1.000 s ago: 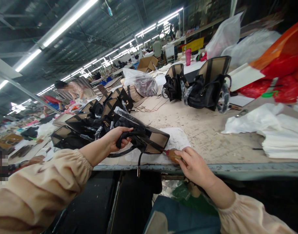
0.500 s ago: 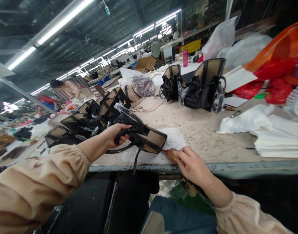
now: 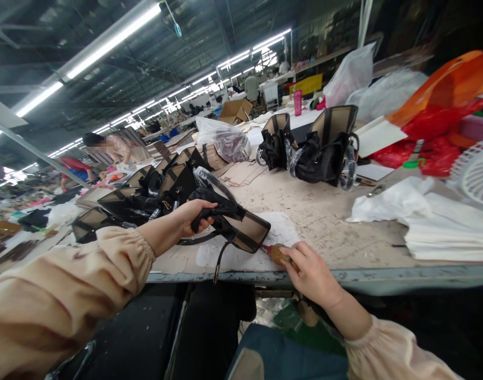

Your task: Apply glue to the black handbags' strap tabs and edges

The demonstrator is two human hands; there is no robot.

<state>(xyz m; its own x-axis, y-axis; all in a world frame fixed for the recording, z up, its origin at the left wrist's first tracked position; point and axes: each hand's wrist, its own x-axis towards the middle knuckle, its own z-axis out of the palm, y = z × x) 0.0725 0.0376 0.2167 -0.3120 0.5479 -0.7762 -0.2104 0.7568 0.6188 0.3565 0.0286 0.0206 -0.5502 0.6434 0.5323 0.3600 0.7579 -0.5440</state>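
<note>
My left hand [image 3: 197,216] is closed round the black upper part of a handbag [image 3: 251,230], which lies tilted on the table. Its beige panel with dark edging faces up, and a black strap with a metal end hangs over the table's front edge. With my right hand [image 3: 310,272] I grip a wooden-handled tool [image 3: 279,255] with a red front part. The tool's tip is at the near corner of the bag's edging; whether it touches cannot be made out. Under the bag lies a white sheet [image 3: 283,224].
Several black-and-beige bags [image 3: 121,198] crowd the left. Two more bags [image 3: 324,153] stand at the back. White sheets [image 3: 443,237], a white fan-like grille [image 3: 481,171] and red and orange plastic bags [image 3: 435,126] are at right. A person [image 3: 117,148] bends over a far table.
The view has shifted slightly. Both hands keep their grips, and the tool's tip stays at the same corner of the handbag.
</note>
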